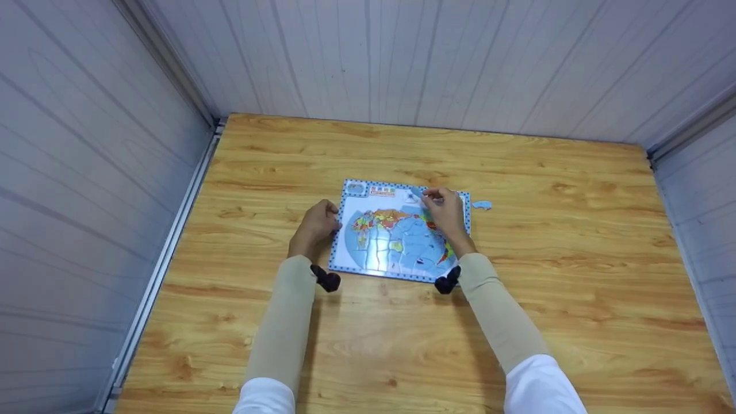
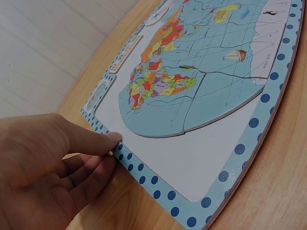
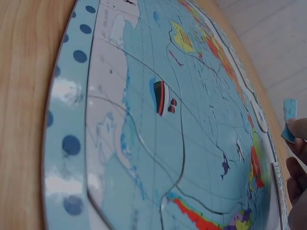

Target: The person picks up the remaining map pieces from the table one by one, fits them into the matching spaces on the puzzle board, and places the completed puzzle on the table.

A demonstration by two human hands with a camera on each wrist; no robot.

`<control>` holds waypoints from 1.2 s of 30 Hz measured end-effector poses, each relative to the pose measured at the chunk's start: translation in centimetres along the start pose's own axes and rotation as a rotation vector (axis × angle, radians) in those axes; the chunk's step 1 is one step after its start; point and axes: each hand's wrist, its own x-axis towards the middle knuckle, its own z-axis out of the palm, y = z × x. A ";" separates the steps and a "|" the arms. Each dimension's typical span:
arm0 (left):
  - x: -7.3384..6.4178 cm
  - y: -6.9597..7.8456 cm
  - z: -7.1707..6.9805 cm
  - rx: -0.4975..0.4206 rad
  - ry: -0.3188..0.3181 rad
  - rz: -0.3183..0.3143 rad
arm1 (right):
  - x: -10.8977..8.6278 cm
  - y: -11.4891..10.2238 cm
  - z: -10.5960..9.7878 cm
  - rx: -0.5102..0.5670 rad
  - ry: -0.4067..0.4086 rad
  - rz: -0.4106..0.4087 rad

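Note:
A world map jigsaw puzzle board (image 1: 388, 278) with a blue dotted border lies flat on the wooden table. Its left edge is pinched by my left hand (image 1: 316, 223); in the left wrist view the thumb (image 2: 113, 137) presses the dotted border while the other fingers curl at the edge below. Over the board's upper right part, my right hand (image 1: 447, 211) pinches a small light-blue puzzle piece (image 3: 289, 111) between thumb and fingertips, held above the surface. Map pieces (image 2: 225, 91) sit side by side in the board, with a white strip showing around them.
Another light-blue puzzle piece (image 1: 482, 204) lies on the table (image 1: 575, 241) just off the board's upper right edge. Pale panelled walls (image 1: 391, 63) close in the table at the back and both sides. A black wrist mount (image 1: 328, 279) sits on each forearm.

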 end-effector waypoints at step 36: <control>-0.2 0.0 0.0 0.006 -0.008 -0.010 | 0.8 -2.2 4.1 -0.248 -0.201 -0.060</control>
